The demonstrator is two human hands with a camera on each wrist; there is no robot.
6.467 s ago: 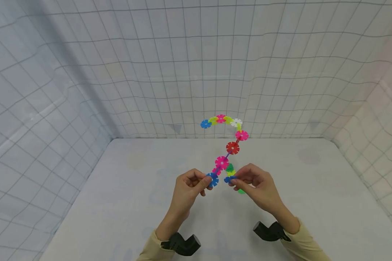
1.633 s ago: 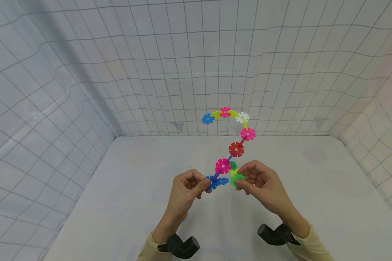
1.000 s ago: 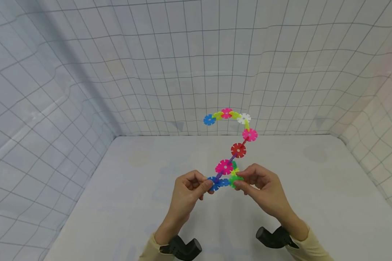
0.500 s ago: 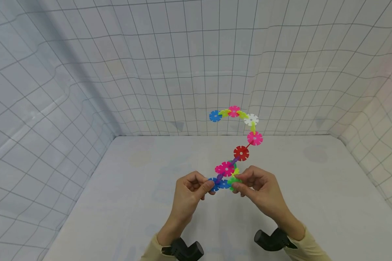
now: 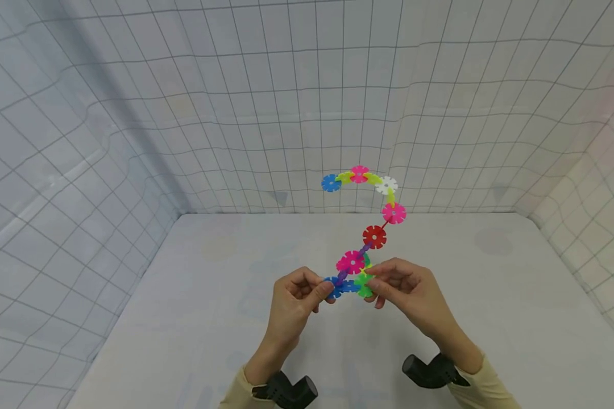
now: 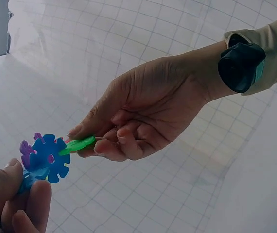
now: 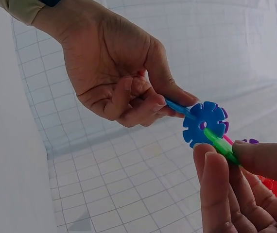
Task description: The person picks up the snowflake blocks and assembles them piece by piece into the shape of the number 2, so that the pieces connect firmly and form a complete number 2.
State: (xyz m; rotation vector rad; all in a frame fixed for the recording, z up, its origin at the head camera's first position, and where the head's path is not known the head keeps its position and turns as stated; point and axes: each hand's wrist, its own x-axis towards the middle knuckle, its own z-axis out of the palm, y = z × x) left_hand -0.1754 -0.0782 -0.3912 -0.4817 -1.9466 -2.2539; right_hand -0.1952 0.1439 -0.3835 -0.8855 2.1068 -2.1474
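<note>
In the head view, my left hand (image 5: 294, 304) pinches a blue notched interlocking disc (image 5: 334, 288) between thumb and fingers. Slotted to it is a second blue disc (image 5: 350, 286), shown face-on in the left wrist view. My right hand (image 5: 414, 292) pinches a light green disc (image 5: 362, 285), whose edge meets the second blue disc near its centre in the right wrist view. From the hands a chain of discs rises: pink (image 5: 353, 262), purple (image 5: 365, 250), red (image 5: 374, 237), pink (image 5: 394, 213), then white (image 5: 386, 186), curving left to a blue end disc (image 5: 331, 183). Dark green and yellow discs are partly hidden behind.
A white table surface (image 5: 210, 318) lies below the hands. White grid-patterned sheets (image 5: 266, 108) hang behind and at both sides. Each wrist carries a black camera mount (image 5: 435, 371) over a light sleeve.
Earlier my right hand held the second blue disc; it now sits on the left hand's disc. My right hand has since taken the light green disc and moved it left against that blue disc.
</note>
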